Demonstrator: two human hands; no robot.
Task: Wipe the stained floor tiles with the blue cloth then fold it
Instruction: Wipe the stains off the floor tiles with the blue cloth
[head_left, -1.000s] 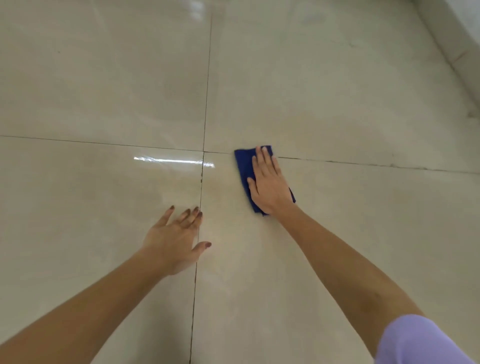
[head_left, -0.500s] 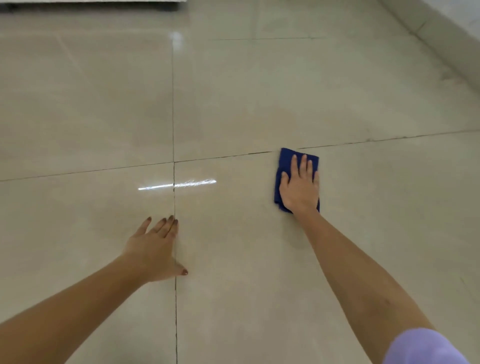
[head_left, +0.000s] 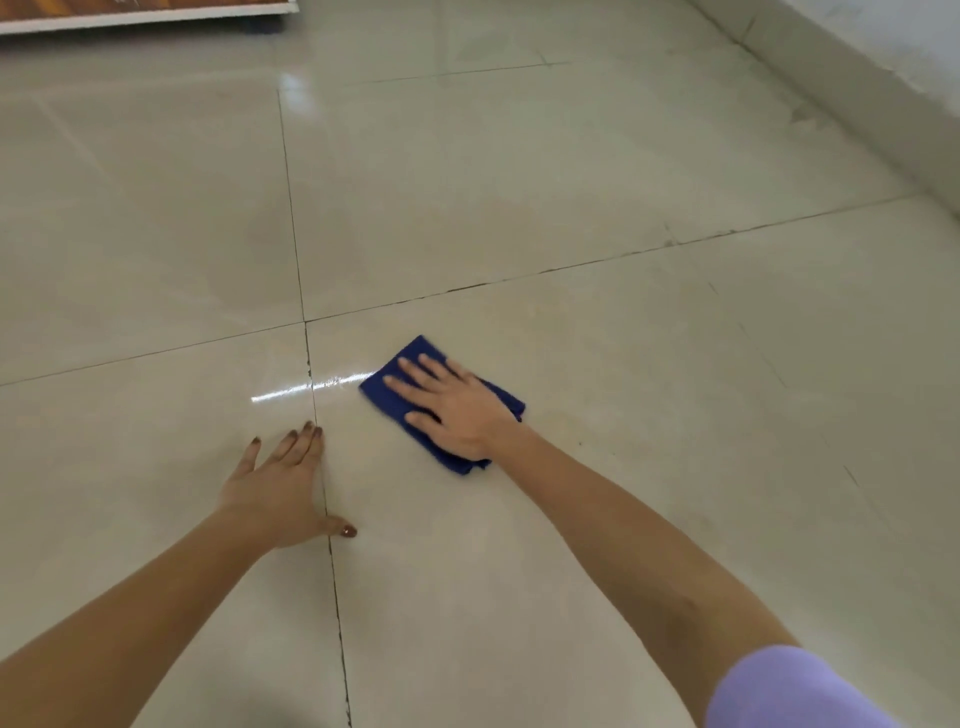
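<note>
The blue cloth is found lying flat on the glossy beige floor tiles, folded into a rough rectangle set at a slant, on the tile just right of the long grout line that runs towards the camera. Its far corner lies near the crossing of that line with the cross joint. The cloth is pressed down by the right hand, which is laid palm-down on it with fingers extended and slightly spread; nothing is gripped, the cloth being merely held under the flat palm. Blue edges are seen protruding beyond the fingertips and beside the wrist.

The left hand is planted flat on the floor, well apart from the cloth, with fingers straight and the thumb splayed across the grout line. It is open and holds nothing. Dark polish is noted on the nails.

A bright streak of reflected light is observed on the tiles between the two hands, just left of the cloth. Faint dull marks are visible on the tile surface to the right of the cloth. A lilac sleeve is seen at the lower right corner. A pale skirting runs along the upper right, and the white edge of a wood-patterned panel is visible at the upper left.
</note>
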